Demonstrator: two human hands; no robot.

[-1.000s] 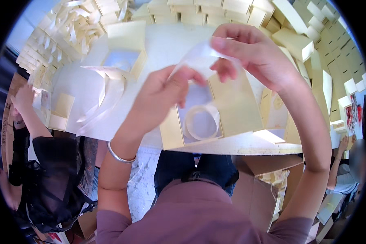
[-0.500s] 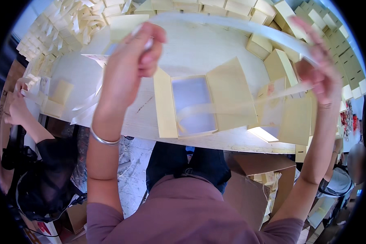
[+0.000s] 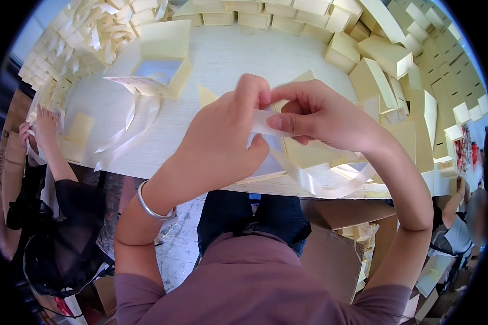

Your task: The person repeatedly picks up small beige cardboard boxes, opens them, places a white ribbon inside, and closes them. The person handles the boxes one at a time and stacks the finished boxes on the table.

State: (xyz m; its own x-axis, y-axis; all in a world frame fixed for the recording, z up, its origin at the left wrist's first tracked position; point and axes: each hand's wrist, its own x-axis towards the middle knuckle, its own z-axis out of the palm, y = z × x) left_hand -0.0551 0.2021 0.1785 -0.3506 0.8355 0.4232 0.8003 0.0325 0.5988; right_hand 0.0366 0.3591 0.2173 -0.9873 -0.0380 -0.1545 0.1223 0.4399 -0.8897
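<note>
A pale satin ribbon [image 3: 262, 122] is stretched flat between my two hands, and a loop of it hangs down to the right. My right hand [image 3: 331, 116] pinches it between thumb and fingers. The back of my left hand [image 3: 217, 132] faces up, its fingers curled on the ribbon's other side; their grip is partly hidden. Both hands are close together above an open cream cardboard box [image 3: 309, 153] near the table's front edge. They cover much of the box and its pale interior.
Another open box [image 3: 181, 76] with trailing ribbons stands farther left. Stacked cream boxes [image 3: 255, 20] line the table's back and right side. A person's hands [image 3: 46, 127] work at the far left. A brown carton [image 3: 331, 260] sits below the table at right.
My hands, raised and wide apart before, have come together and lower over the box. The ribbon, stretched in a wide arc earlier, is now short between them with a slack loop hanging.
</note>
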